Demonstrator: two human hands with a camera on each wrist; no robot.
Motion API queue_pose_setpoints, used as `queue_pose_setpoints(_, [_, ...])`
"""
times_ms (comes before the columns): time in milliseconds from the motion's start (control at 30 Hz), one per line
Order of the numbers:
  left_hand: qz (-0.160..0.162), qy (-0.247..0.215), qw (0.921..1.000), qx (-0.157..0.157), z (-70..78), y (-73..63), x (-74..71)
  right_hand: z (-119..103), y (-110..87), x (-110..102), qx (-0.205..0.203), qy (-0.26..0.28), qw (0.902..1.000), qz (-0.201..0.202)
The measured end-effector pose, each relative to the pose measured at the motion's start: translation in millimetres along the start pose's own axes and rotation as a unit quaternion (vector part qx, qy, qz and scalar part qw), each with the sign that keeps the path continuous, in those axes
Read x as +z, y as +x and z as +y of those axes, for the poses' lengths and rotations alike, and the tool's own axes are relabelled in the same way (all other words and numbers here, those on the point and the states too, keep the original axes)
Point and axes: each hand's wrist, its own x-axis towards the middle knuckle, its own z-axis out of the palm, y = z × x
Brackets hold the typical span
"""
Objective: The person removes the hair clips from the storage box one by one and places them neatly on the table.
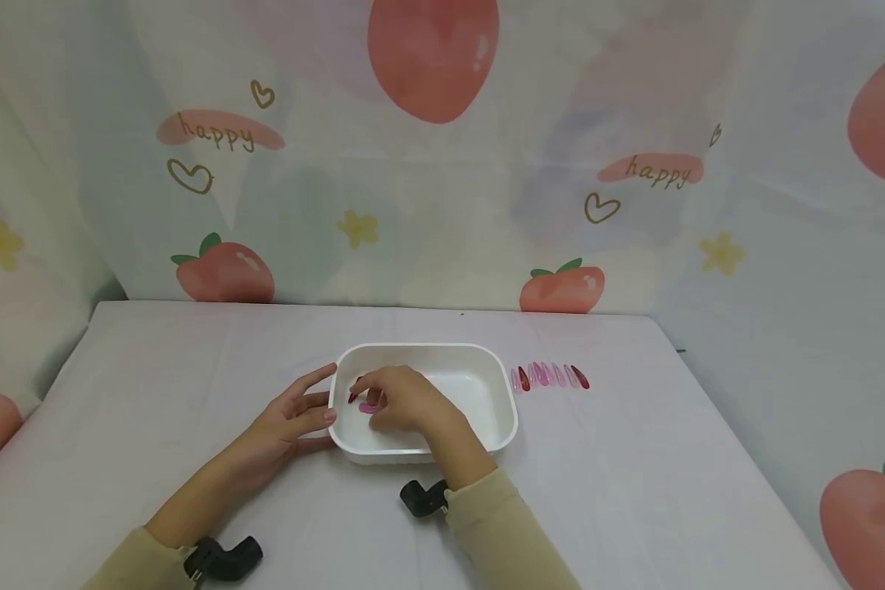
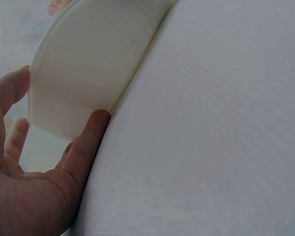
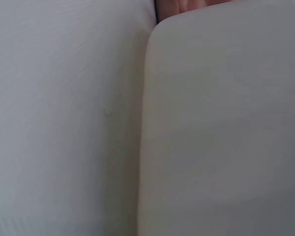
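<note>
A white rectangular tray (image 1: 479, 401) with rounded corners stands on the table. My left hand (image 1: 288, 418) is at its left end, fingers spread; in the left wrist view, fingertips touch the outer wall. From the front, my right hand (image 1: 406, 401) reaches into the tray, its index fingertip at a dark red false nail (image 1: 351, 398). A pink false nail (image 1: 369, 407) lies under this hand, partly covered by it. The gap between index finger and thumb shows no held thing. The right wrist view has mostly the tray's outer wall (image 3: 221, 108).
Just right of the tray, several pink and dark red false nails (image 1: 547, 374) lie in a row. A white cloth covers the table (image 1: 634, 492). Behind it hangs a printed fabric backdrop (image 1: 442, 213). Each sleeve has a black wrist mount.
</note>
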Motion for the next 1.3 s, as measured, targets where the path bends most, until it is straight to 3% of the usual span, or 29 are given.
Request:
queue_pose_setpoints(267, [-0.007, -0.016, 0.9998, 0.005, 0.1, -0.7, -0.4, -3.7, -3.0, 0.3, 0.008, 0.006, 0.9998, -0.016])
queue_pose_setpoints(533, [-0.009, -0.014, 0.9998, 0.008, 0.0, -0.2, -1.7, -3.2, -2.3, -1.1, -0.014, -0.018, 0.9994, -0.026])
queue_pose_setpoints(667, [-0.010, -0.013, 0.9998, 0.009, 0.1, -0.9, -1.9, -3.3, -2.7, -3.3, -0.023, 0.016, 0.9995, -0.018])
queue_pose_setpoints(800, [-0.010, -0.007, 0.9999, 0.009, 0.3, -1.4, -0.5, -0.4, -6.0, -6.0, -0.019, 0.091, 0.9956, -0.013])
queue_pose_setpoints(1033, [-0.006, -0.003, 1.0000, 0.000, -0.4, -1.2, 1.2, 2.9, -12.1, -15.7, -0.027, 0.244, 0.9692, -0.010])
queue_pose_setpoints(1300, [0.003, -0.003, 1.0000, -0.005, 0.1, -0.3, 0.3, 2.5, -15.9, -31.2, -0.035, 0.384, 0.9221, 0.024])
